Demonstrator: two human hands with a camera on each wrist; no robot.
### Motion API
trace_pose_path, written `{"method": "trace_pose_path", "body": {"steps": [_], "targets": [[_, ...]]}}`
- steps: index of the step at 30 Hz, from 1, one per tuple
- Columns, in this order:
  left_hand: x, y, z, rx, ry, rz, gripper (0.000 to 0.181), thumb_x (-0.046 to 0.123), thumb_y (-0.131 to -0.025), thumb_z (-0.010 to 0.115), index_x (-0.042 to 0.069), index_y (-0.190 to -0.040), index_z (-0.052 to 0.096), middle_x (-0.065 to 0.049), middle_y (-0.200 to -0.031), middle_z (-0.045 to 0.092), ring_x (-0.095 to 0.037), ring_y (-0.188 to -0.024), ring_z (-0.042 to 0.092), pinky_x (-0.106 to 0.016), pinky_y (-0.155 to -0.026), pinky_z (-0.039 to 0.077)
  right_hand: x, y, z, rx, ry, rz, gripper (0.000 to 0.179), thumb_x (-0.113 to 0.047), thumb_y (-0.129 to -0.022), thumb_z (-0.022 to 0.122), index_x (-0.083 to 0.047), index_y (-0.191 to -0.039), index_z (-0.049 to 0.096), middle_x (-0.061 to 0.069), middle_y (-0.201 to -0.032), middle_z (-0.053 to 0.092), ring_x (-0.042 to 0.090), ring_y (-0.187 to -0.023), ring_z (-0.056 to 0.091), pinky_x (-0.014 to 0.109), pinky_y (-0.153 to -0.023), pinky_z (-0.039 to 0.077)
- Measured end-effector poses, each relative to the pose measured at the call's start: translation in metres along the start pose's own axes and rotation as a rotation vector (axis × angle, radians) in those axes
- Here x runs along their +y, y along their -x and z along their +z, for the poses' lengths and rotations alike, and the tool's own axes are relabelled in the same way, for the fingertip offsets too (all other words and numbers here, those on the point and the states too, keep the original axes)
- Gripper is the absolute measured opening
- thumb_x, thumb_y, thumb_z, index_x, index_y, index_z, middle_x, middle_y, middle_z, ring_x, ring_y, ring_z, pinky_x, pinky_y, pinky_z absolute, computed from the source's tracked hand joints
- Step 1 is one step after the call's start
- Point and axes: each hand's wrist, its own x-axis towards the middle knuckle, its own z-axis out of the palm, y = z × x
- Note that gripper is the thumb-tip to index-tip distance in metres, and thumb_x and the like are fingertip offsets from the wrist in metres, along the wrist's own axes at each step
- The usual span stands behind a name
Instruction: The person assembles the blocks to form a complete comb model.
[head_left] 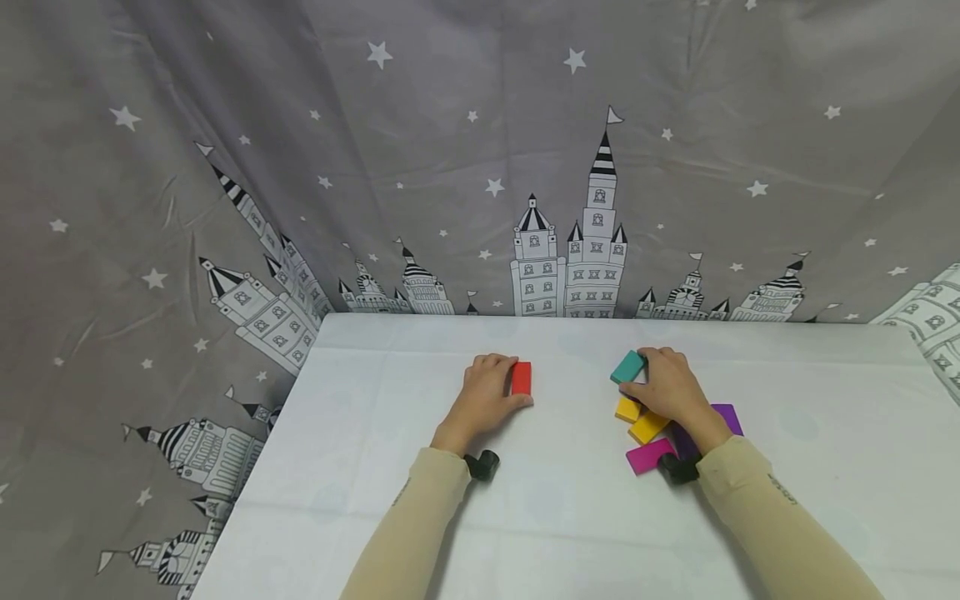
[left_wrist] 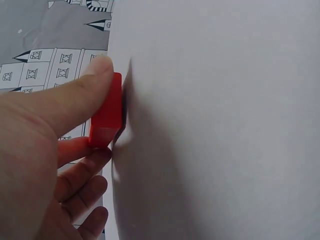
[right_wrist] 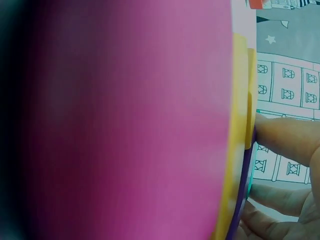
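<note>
In the head view my left hand (head_left: 486, 395) holds a red block (head_left: 522, 378) near the middle of the white table. The left wrist view shows the thumb on one side of that red block (left_wrist: 109, 112) and fingertips at its other side. My right hand (head_left: 669, 385) is over a small pile of blocks, its thumb and index finger at two ends of a teal block (head_left: 627, 367). Most of the teal block is hidden in the right wrist view, where a blurred magenta block (right_wrist: 150, 120) fills much of the picture.
Beside and under the right hand lie two yellow blocks (head_left: 648, 427), a magenta block (head_left: 649, 457) and purple pieces (head_left: 727, 418), partly covered by the wrist. A grey curtain (head_left: 450, 150) with castles and stars hangs behind the white table (head_left: 555, 517) and along its left side.
</note>
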Motion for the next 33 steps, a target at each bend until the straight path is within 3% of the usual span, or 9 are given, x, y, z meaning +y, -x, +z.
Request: {"method": "trace_pose_path", "body": {"steps": [12,18,23,33], "targets": [[-0.002,0.006,-0.003,-0.005,0.035,-0.024,0.076,0.038,-0.087,0.078,0.000,-0.146,0.049,-0.015,-0.140,0.055,-0.033,-0.132,0.043,-0.049,-0.113,0.033,0.003,-0.002,0.003,0.016,-0.029,-0.005,0.068,-0.026,-0.088,0.072,0.013,-0.139,0.048,0.036,-0.135,0.049,0.048,-0.118,0.047,0.063,-0.104,0.043],[-0.001,0.017,0.000,0.100,0.029,-0.066,0.057,0.030,-0.092,0.074,0.004,-0.140,0.058,-0.012,-0.136,0.062,-0.031,-0.130,0.051,-0.051,-0.107,0.039,0.001,-0.003,-0.002,0.036,-0.047,-0.025,0.069,-0.028,-0.086,0.073,0.010,-0.139,0.050,0.035,-0.136,0.050,0.050,-0.124,0.046,0.065,-0.107,0.039],[0.006,0.018,0.003,0.195,0.035,-0.059,0.046,0.023,-0.090,0.076,0.006,-0.132,0.067,-0.010,-0.128,0.068,-0.030,-0.122,0.059,-0.051,-0.098,0.047,-0.005,-0.006,-0.003,0.065,-0.053,-0.085,0.066,-0.028,-0.087,0.073,0.010,-0.138,0.052,0.034,-0.137,0.052,0.051,-0.128,0.045,0.064,-0.109,0.036],[0.009,0.014,0.004,0.217,0.039,-0.073,0.040,0.021,-0.091,0.076,0.010,-0.129,0.070,-0.005,-0.124,0.071,-0.026,-0.116,0.061,-0.047,-0.096,0.046,-0.035,-0.019,-0.010,0.084,-0.064,-0.149,0.065,-0.026,-0.088,0.073,0.009,-0.139,0.052,0.031,-0.139,0.052,0.047,-0.129,0.045,0.061,-0.110,0.038]]}}
